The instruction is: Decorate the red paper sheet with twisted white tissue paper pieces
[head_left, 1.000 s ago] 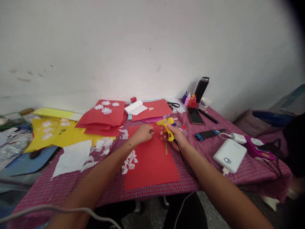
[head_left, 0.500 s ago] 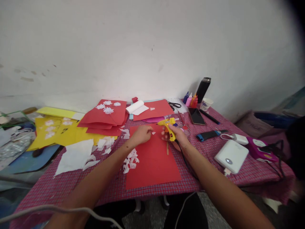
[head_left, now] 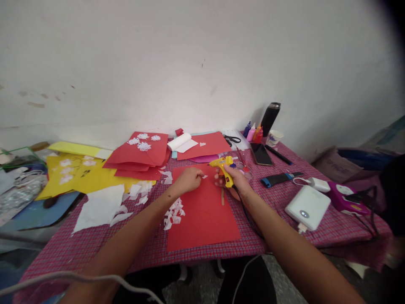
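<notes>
My left hand (head_left: pixel 190 179) is closed in a pinch above the red paper sheet (head_left: pixel 205 215). At its fingertips shows a small piece of white paper (head_left: pixel 205 177). My right hand (head_left: pixel 236 179) grips a yellow glue gun (head_left: pixel 226 171) by its handle, nozzle pointing left toward the left hand. A black cord runs from the gun down along my right forearm. Torn white paper pieces (head_left: pixel 174 214) lie heaped on the left edge of the sheet. A wooden craft stick (head_left: pixel 222 196) lies near its right edge.
Red sheets with white paper flowers (head_left: pixel 144 146) are stacked at the back left, beside a white paper roll (head_left: pixel 180 142). Right are a phone (head_left: pixel 261 154), paint bottles (head_left: pixel 253 133), a black flask (head_left: pixel 270 118), a cutter (head_left: pixel 278 179) and a white power bank (head_left: pixel 308 207).
Both hands stay almost in place. The left fingertips and the white piece have shifted very slightly to the right; the glue gun has barely moved.
</notes>
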Demonstrator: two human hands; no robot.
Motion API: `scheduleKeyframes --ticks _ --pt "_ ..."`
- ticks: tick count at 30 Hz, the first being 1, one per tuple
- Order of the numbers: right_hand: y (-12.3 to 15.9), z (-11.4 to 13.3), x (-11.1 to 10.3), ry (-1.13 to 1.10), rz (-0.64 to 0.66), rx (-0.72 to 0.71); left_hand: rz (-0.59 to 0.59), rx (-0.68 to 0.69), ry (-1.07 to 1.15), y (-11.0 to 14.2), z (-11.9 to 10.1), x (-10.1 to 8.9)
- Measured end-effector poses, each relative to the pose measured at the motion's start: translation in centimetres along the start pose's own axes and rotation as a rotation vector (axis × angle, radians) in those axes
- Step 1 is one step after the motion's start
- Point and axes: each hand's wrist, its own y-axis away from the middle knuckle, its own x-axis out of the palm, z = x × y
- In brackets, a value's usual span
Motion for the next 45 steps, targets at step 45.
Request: scheduleKeyframes --ticks 45 --pt "2.9 0.4 1.2 0.24 0.345 0.109 -0.187 -0.021 0.075 14.0 3.7 -4.1"
